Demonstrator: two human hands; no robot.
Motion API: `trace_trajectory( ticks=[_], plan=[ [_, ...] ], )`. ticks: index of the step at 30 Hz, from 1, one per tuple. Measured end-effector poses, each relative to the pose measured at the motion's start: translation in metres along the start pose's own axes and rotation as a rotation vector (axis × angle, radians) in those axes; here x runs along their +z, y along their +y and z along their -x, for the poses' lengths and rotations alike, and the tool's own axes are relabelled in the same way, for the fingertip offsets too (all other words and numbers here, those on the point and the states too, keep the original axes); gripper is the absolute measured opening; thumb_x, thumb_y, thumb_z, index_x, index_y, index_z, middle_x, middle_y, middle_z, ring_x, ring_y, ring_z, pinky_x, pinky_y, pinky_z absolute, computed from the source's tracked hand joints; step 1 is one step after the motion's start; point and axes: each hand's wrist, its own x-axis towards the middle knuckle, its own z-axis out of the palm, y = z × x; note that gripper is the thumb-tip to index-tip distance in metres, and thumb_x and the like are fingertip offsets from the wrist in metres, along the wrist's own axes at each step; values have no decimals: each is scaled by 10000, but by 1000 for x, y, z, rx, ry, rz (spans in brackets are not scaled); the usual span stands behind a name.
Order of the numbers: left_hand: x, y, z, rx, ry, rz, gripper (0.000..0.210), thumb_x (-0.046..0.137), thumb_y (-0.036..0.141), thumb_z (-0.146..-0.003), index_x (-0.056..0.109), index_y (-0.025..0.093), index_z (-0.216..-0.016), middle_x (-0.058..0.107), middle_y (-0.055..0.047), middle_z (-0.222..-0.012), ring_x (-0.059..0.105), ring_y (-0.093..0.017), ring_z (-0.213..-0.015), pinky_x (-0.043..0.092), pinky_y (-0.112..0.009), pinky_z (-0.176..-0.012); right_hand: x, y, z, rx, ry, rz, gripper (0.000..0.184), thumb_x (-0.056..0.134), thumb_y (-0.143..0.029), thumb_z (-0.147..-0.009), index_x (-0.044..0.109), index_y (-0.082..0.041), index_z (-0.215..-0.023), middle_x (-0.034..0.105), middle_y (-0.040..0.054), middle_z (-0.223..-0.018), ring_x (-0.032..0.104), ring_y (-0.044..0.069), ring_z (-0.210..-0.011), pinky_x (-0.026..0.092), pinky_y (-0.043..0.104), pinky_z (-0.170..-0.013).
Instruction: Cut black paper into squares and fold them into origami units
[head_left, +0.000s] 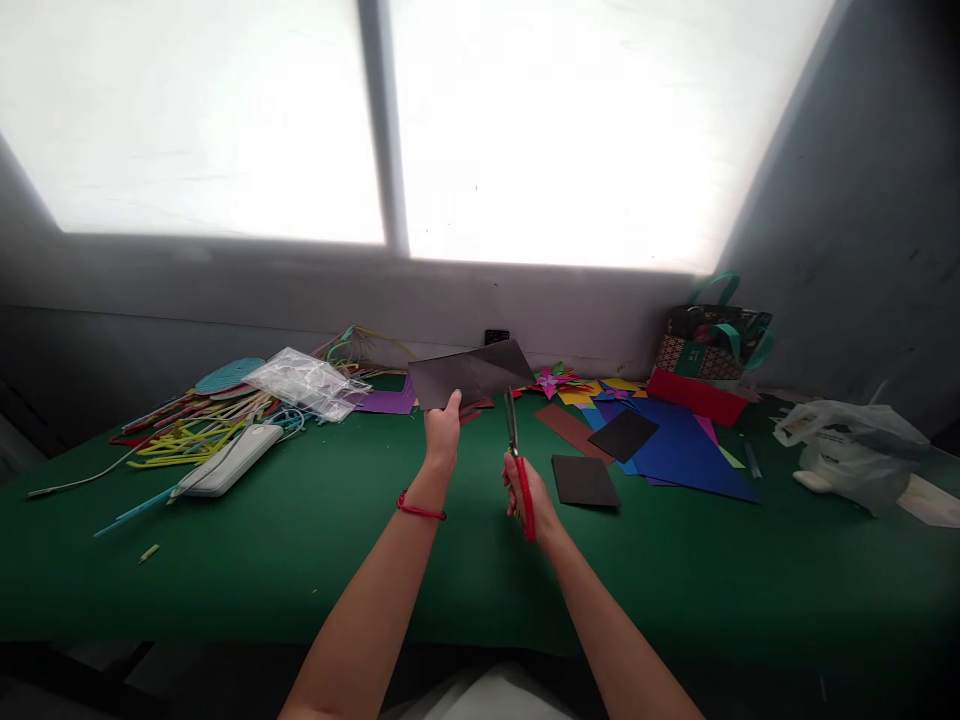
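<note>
My left hand point(442, 428) holds up a folded sheet of dark brown paper point(471, 373) by its lower left corner, above the green table point(300, 540). A red string bracelet circles that wrist. My right hand point(525, 495) grips red-handled scissors point(517, 462), blades pointing up toward the sheet's lower edge just right of the left hand. The blades look nearly closed and do not touch the paper.
Two dark paper pieces point(585, 480) lie right of the scissors, beside blue, red and yellow sheets point(679, 445) and a pink paper star point(551, 381). Coloured straws point(195, 430), a clear plastic bag point(307, 382) and a white case point(229, 460) lie left. A patterned bag point(709, 345) and plastic bag point(851, 445) sit right.
</note>
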Motion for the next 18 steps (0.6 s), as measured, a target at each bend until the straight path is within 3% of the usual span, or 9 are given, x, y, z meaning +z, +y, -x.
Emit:
trace_trajectory(
  ticks=[7, 13, 18],
  plan=[
    [8, 6, 1, 37, 97, -145, 248, 546, 237, -775, 599, 118, -987, 650, -69, -777, 607, -211, -873, 483, -262, -734, 2, 1, 12, 37, -81, 16, 438, 446, -625, -698, 464, -190, -649, 441, -42, -562, 388, 63, -353, 417, 206, -315],
    [12, -4, 10, 111, 20, -493, 223, 561, 319, -744, 637, 112, -715, 619, -64, -626, 601, -205, -725, 455, -249, -606, -2, -2, 14, 37, -120, -20, 443, 423, -629, -713, 465, -192, -653, 423, -43, -503, 391, 73, -346, 437, 215, -335],
    [15, -12, 19, 148, -13, -553, 249, 577, 356, -720, 628, 124, -645, 609, -65, -600, 583, -188, -641, 425, -234, -547, -4, -12, 16, 58, -133, -49, 457, 414, -647, -706, 458, -197, -639, 403, -48, -448, 385, 82, -328, 440, 228, -342]
  ],
)
